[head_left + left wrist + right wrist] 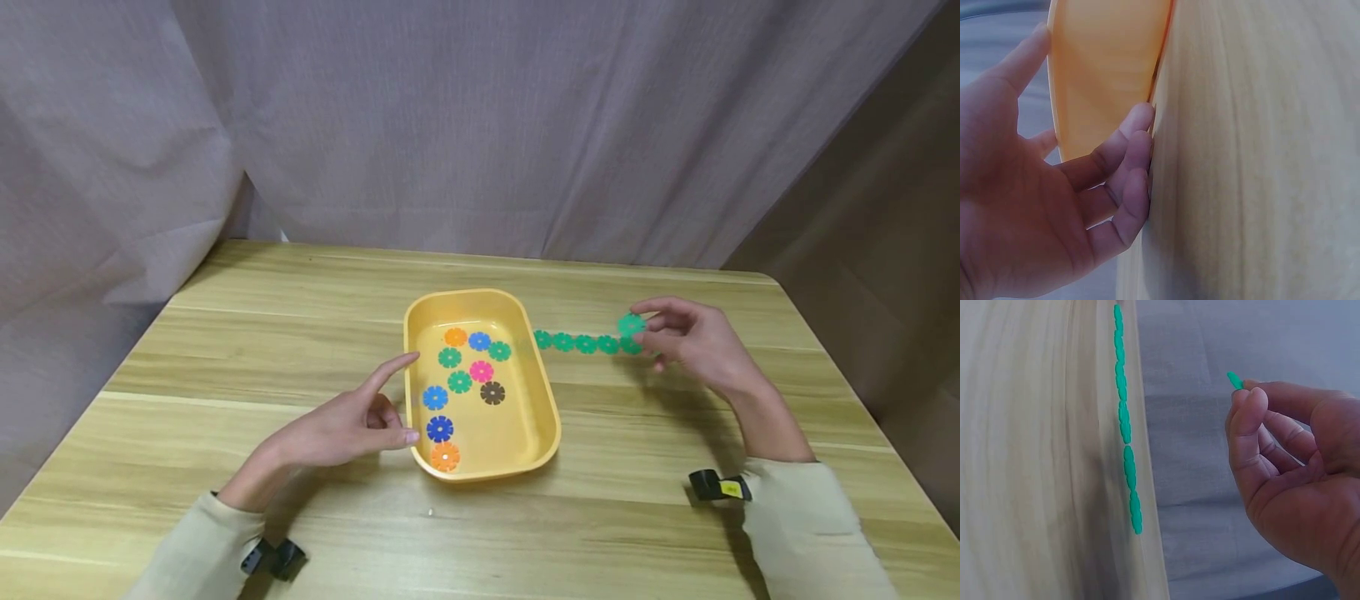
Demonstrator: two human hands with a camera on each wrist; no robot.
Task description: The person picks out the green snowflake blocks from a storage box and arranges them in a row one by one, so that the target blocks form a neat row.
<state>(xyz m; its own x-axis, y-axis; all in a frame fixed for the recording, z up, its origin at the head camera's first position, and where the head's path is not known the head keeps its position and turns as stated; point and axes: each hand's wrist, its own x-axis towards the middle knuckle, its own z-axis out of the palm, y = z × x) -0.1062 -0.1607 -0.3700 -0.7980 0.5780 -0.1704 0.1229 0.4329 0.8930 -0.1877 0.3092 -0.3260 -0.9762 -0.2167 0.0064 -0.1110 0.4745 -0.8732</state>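
Observation:
My right hand [693,346] pinches a green notched plastic disc [632,324] between thumb and fingertips. The disc is raised above the table, clear of the discs below it in the right wrist view. Under it a straight row of several green discs [586,343] lies on the table, running rightward from the tray. My left hand [337,429] rests at the left side of a yellow tray [542,400], index finger and thumb spread apart along its rim. In the left wrist view the other fingers [1138,147] are loosely bent, low beside the tray's outer wall.
Inside the tray lie loose notched discs: orange [456,337], blue [435,397], green [460,382], pink [482,371] and brown [492,392]. The wooden table [300,308] ends at a grey curtain [420,125] behind. Another curtain [862,233] hangs on the right.

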